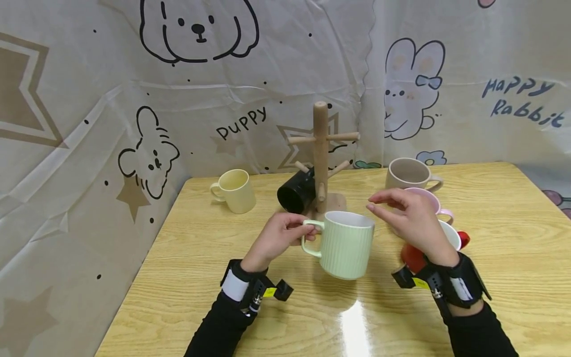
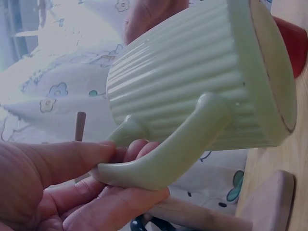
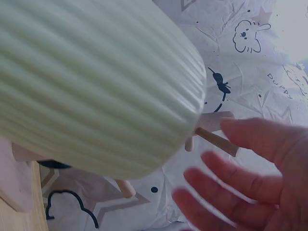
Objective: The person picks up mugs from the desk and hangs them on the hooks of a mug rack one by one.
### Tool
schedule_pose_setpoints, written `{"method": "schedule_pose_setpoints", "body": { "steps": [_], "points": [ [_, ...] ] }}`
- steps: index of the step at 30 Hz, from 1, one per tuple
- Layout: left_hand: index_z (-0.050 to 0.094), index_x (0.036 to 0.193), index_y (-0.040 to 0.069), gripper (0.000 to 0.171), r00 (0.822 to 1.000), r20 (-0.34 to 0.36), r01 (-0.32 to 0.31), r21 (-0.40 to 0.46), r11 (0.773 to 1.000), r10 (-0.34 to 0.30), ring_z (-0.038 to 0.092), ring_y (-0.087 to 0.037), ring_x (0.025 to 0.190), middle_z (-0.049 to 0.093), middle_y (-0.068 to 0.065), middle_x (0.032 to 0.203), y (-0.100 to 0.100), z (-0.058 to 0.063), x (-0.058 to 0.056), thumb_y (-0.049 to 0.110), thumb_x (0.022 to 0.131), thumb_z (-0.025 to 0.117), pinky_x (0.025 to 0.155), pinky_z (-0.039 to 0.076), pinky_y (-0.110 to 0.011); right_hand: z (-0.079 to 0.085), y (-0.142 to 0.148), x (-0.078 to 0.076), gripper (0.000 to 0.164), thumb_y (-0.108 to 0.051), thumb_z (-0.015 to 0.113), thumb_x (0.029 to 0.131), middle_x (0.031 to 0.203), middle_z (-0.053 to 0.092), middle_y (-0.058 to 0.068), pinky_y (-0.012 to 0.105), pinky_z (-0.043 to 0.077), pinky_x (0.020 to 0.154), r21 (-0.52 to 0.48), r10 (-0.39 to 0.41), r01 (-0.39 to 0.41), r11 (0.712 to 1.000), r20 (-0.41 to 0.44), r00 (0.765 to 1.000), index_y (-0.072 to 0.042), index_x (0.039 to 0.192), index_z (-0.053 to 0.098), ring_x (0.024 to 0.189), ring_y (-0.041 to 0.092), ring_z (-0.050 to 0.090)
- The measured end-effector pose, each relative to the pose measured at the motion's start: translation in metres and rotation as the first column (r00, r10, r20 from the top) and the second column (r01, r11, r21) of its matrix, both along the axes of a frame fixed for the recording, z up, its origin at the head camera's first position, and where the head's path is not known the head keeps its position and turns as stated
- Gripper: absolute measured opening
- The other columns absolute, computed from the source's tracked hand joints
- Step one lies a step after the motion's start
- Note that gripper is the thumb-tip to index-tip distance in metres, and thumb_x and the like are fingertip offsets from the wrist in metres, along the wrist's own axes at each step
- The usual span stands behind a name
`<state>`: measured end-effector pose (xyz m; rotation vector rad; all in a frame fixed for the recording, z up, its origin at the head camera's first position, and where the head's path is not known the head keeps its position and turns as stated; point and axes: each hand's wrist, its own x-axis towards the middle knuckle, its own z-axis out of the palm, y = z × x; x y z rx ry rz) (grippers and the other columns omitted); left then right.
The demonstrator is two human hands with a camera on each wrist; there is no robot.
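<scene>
My left hand [image 1: 283,233] pinches the handle of a light green ribbed mug [image 1: 348,248] between thumb and fingers. The mug is upright in front of the wooden mug tree [image 1: 320,148], and part of its underside shows in the left wrist view. To the right of the mug is my right hand [image 1: 412,218], holding nothing; its thumb and fingers [image 3: 231,178] are spread apart near the mug's rim. A black mug [image 1: 294,193] hangs tilted on a lower left peg of the tree.
A pale yellow mug [image 1: 241,193] stands at the table's back left. On the right, a taupe mug [image 1: 403,173], a pink mug [image 1: 428,196] and a red mug with white inside [image 1: 412,258] stand in a row, partly behind my right hand. Printed cloth [image 1: 214,89] hangs behind the table.
</scene>
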<state>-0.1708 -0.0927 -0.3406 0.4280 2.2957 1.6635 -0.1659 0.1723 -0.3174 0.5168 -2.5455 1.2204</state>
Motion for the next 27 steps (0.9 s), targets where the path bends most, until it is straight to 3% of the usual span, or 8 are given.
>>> {"method": "schedule_pose_setpoints", "body": {
  "steps": [4,9,12,16,18,20,24,27],
  "points": [
    [0.066,0.103,-0.001,0.022,1.000,0.014,0.011,0.035,0.999,-0.012,0.065,-0.010,0.082,0.068,-0.018,0.100,-0.003,0.000,-0.002,0.015,0.093,0.053,0.070,0.053,-0.025,0.002,0.001,0.001,0.050,-0.025,0.067,0.084,0.127,0.055,0.018,0.053,0.039,0.098,-0.119,0.055,-0.030,0.992,0.213,0.976,-0.003,0.126,0.051,0.119,0.034,0.050],
    [0.064,0.105,0.001,0.023,1.000,0.011,0.002,0.052,0.999,-0.002,0.066,-0.020,0.089,0.068,-0.015,0.100,-0.006,0.005,0.001,0.016,0.093,0.054,0.075,0.054,-0.029,-0.003,-0.002,0.000,0.089,-0.022,0.069,0.082,0.150,0.020,0.020,0.062,0.029,0.101,-0.349,0.315,-0.166,0.922,0.430,0.846,-0.012,0.148,0.010,0.135,0.044,0.025],
    [0.064,0.105,0.000,0.022,1.000,0.005,0.000,0.077,0.997,-0.001,0.066,-0.022,0.092,0.068,-0.016,0.101,-0.007,0.009,0.003,0.016,0.093,0.054,0.080,0.054,-0.034,-0.011,-0.008,-0.003,0.098,-0.031,0.070,0.080,0.147,0.025,0.024,0.058,0.032,0.102,-0.454,0.451,-0.242,0.858,0.436,0.779,-0.013,0.148,0.003,0.129,0.040,0.035],
    [0.063,0.105,-0.002,0.023,1.000,-0.014,-0.001,0.105,0.994,0.003,0.065,-0.015,0.090,0.067,-0.018,0.102,-0.008,0.011,0.004,0.015,0.093,0.053,0.082,0.054,-0.034,-0.021,-0.018,-0.007,0.109,-0.040,0.075,0.074,0.129,0.045,0.015,0.039,0.037,0.097,-0.579,0.569,-0.300,0.758,0.364,0.737,-0.010,0.148,0.001,0.113,0.018,0.049],
    [0.063,0.105,-0.003,0.023,1.000,-0.015,-0.008,0.109,0.994,0.010,0.065,-0.014,0.090,0.066,-0.019,0.103,-0.008,0.011,0.004,0.015,0.093,0.053,0.081,0.054,-0.031,-0.023,-0.023,-0.007,0.111,-0.035,0.078,0.071,0.120,0.049,0.007,0.033,0.040,0.093,-0.625,0.582,-0.287,0.726,0.336,0.741,-0.009,0.147,0.002,0.106,0.012,0.051],
    [0.063,0.105,-0.003,0.023,1.000,-0.010,-0.018,0.110,0.994,0.019,0.065,-0.015,0.092,0.065,-0.021,0.105,-0.008,0.011,0.004,0.015,0.093,0.054,0.082,0.054,-0.032,-0.024,-0.028,-0.006,0.108,-0.026,0.080,0.070,0.116,0.049,0.002,0.030,0.041,0.090,-0.645,0.557,-0.250,0.722,0.329,0.763,-0.006,0.146,0.006,0.103,0.011,0.052],
    [0.064,0.105,-0.001,0.022,0.999,0.004,-0.038,0.102,0.994,0.038,0.065,-0.022,0.097,0.066,-0.019,0.105,-0.008,0.010,0.003,0.014,0.093,0.054,0.085,0.053,-0.038,-0.024,-0.038,-0.002,0.092,-0.011,0.078,0.070,0.116,0.048,0.004,0.033,0.042,0.087,-0.619,0.448,-0.147,0.772,0.365,0.816,-0.002,0.141,0.020,0.102,0.014,0.051],
    [0.064,0.104,0.000,0.021,0.999,0.012,-0.048,0.096,0.994,0.047,0.064,-0.025,0.099,0.067,-0.016,0.103,-0.007,0.009,0.002,0.015,0.092,0.055,0.086,0.052,-0.039,-0.024,-0.041,0.001,0.083,-0.007,0.075,0.072,0.119,0.047,0.008,0.035,0.042,0.087,-0.588,0.391,-0.102,0.802,0.389,0.834,-0.002,0.138,0.025,0.103,0.016,0.050]
  ]
}}
